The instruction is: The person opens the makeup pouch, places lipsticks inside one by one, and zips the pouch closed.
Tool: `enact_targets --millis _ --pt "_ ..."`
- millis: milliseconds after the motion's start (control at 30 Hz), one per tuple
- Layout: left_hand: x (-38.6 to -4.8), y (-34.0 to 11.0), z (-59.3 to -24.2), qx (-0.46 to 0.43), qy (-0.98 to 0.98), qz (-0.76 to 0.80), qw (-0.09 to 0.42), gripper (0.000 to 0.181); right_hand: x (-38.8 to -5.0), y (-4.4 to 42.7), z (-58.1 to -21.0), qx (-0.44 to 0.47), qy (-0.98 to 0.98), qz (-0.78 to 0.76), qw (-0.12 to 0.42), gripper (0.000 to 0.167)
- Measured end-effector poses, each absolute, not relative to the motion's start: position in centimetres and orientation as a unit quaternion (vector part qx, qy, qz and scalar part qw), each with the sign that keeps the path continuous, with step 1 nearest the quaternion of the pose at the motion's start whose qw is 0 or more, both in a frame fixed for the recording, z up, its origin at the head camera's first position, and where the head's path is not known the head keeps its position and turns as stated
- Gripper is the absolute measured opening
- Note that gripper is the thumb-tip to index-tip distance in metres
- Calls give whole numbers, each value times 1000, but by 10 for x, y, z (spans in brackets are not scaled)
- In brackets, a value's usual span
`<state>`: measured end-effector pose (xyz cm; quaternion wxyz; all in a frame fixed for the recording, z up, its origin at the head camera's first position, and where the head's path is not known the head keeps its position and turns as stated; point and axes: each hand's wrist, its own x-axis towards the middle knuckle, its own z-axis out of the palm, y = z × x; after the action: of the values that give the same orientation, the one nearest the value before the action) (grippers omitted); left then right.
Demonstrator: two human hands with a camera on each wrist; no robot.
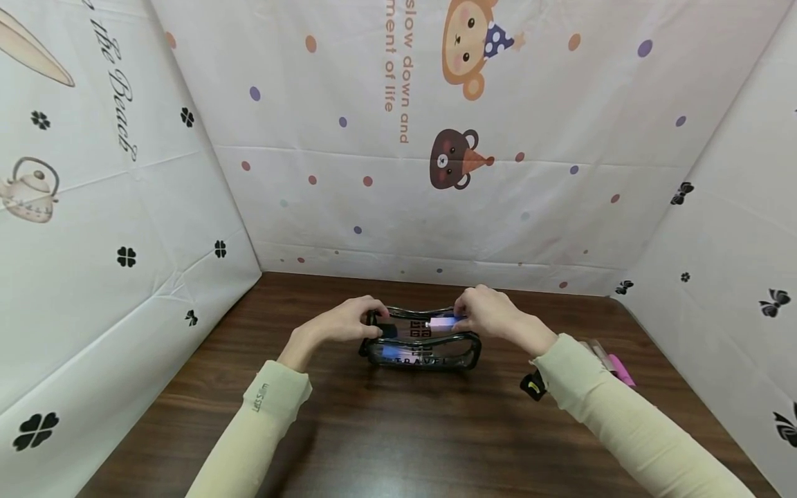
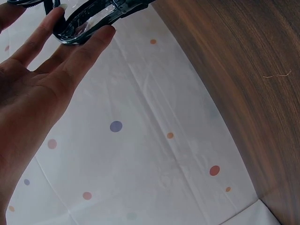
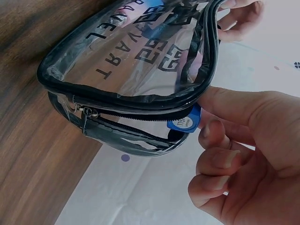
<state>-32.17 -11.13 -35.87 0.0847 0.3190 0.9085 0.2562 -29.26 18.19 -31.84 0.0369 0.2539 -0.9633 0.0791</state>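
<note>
A clear pouch with black edging and the word TRAVEL sits on the table, its zipper open along the top. My left hand grips the left end of it; in the left wrist view, fingers of that hand touch the black edging. At the right end, my right hand pinches a small blue and pink box. The right wrist view shows its blue end, with a round white label, at the pouch's opening beside my thumb. Another blue and pink item shows through the pouch's front.
Near my right forearm lie a black item with a yellow mark and a pink item, partly hidden by the sleeve. A printed white cloth rises behind the brown table and along both sides.
</note>
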Motion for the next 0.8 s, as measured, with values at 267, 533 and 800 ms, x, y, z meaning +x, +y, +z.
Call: enact_targets --millis 267,533,800 --pt "-321 -112 -358 321 909 253 83 31 -291 189 -316 248 -962 109 19 17" --pt "-321 -111 -358 316 910 255 81 30 -295 231 -322 180 -969 147 81 19" --pt "-322 -111 -360 317 908 258 88 35 -295 290 -358 78 -992 99 -24 18"
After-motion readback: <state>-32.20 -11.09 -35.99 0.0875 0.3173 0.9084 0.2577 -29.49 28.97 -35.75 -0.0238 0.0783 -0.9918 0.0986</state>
